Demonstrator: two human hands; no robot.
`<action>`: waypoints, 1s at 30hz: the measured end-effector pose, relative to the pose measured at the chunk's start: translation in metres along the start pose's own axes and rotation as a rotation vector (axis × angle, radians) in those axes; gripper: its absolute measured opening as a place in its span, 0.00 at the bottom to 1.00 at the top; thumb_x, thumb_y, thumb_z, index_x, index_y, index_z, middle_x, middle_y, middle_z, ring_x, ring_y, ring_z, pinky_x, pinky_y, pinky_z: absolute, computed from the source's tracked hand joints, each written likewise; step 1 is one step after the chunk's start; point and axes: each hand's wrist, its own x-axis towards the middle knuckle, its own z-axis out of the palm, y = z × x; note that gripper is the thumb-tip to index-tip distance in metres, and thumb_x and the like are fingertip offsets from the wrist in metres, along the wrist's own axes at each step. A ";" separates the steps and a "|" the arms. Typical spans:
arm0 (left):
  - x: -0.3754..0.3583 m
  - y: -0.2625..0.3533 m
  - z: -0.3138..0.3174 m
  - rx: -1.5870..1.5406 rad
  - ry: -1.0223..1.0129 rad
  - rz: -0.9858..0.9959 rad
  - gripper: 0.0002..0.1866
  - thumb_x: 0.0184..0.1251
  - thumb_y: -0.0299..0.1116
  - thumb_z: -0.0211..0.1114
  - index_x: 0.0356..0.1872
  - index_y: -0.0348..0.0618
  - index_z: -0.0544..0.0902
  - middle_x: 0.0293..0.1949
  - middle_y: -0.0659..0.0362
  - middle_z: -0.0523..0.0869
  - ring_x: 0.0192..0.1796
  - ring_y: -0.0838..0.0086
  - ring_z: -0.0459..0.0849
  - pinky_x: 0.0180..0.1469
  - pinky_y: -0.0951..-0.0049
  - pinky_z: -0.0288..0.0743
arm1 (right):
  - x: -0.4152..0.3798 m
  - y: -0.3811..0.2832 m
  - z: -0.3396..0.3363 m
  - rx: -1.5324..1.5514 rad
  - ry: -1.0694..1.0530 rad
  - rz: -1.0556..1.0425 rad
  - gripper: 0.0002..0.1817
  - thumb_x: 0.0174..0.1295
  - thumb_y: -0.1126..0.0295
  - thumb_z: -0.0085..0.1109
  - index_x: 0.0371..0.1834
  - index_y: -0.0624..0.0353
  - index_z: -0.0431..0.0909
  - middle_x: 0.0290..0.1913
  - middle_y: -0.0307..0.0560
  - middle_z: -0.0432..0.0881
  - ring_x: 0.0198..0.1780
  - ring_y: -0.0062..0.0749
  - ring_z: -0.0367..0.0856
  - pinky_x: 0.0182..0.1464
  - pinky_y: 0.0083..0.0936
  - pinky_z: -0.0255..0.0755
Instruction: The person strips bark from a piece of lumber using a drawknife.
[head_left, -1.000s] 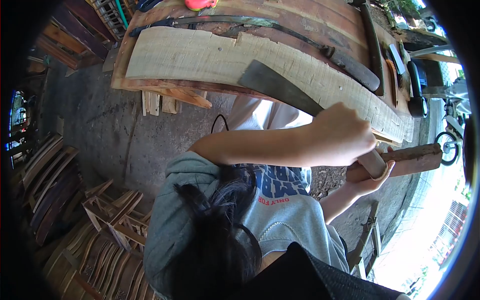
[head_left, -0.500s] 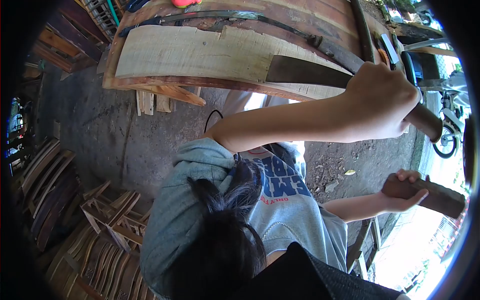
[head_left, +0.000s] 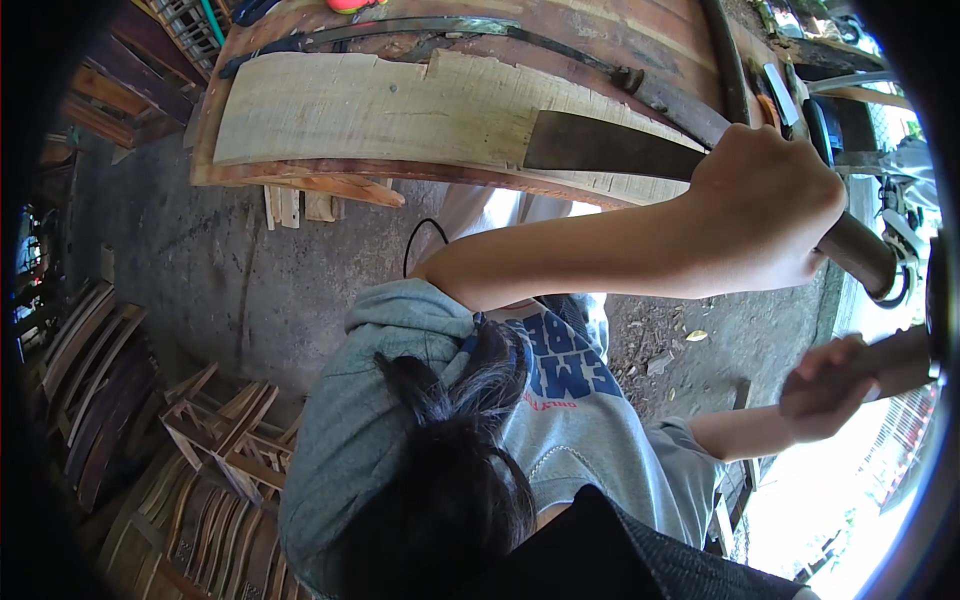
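My left hand (head_left: pixel 765 200) is wrapped round the thick wooden handle of a wide chisel (head_left: pixel 605 147). Its dark, broad blade lies across a pale curved wooden board (head_left: pixel 350 105), with the square end on the board's face. The handle's end, which seems to carry a metal ring, sticks out past my fist. Lower right, my right hand (head_left: pixel 825 390) is closed on a wooden mallet (head_left: pixel 895 362), a block-like piece partly cut off by the dark view edge. This hand is blurred. The mallet is apart from the chisel handle.
The board rests on a wooden workbench (head_left: pixel 640 40). Behind it lies a long curved metal tool (head_left: pixel 440 27) with a wooden handle; a pink object (head_left: pixel 350 4) sits at the far edge. Wooden chair frames (head_left: pixel 215 430) and curved wooden parts (head_left: pixel 100 370) stand on the concrete floor (head_left: pixel 300 260).
My right hand has moved down and slightly right with the mallet, which now reaches the view edge. The chisel stays on the board in my left hand; the view has shifted slightly.
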 end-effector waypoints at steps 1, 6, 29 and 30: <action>-0.001 0.000 0.001 -0.004 -0.001 -0.004 0.07 0.35 0.32 0.67 0.17 0.43 0.80 0.15 0.55 0.80 0.19 0.67 0.81 0.24 0.70 0.75 | 0.002 -0.014 0.011 -0.384 0.167 -0.180 0.24 0.64 0.53 0.32 0.45 0.68 0.58 0.29 0.49 0.65 0.23 0.30 0.67 0.29 0.18 0.63; -0.003 0.000 0.003 -0.005 0.005 0.018 0.08 0.34 0.32 0.68 0.18 0.42 0.80 0.16 0.55 0.80 0.20 0.67 0.81 0.24 0.69 0.75 | 0.012 0.045 0.033 -1.454 0.351 -0.116 0.26 0.61 0.51 0.36 0.44 0.69 0.58 0.24 0.48 0.65 0.21 0.30 0.66 0.27 0.20 0.63; -0.016 -0.006 0.004 0.055 -0.209 -0.061 0.10 0.32 0.31 0.69 0.19 0.39 0.80 0.16 0.53 0.79 0.21 0.64 0.82 0.24 0.67 0.75 | 0.001 0.027 0.021 -0.994 0.702 -0.106 0.26 0.61 0.52 0.39 0.45 0.70 0.60 0.25 0.46 0.63 0.19 0.25 0.64 0.20 0.16 0.58; -0.016 -0.006 0.004 0.050 -0.210 -0.066 0.10 0.32 0.31 0.69 0.19 0.39 0.80 0.16 0.53 0.79 0.21 0.64 0.82 0.24 0.67 0.75 | 0.004 0.016 0.023 -0.856 0.710 -0.250 0.24 0.61 0.53 0.39 0.40 0.69 0.62 0.26 0.46 0.63 0.21 0.25 0.65 0.23 0.17 0.60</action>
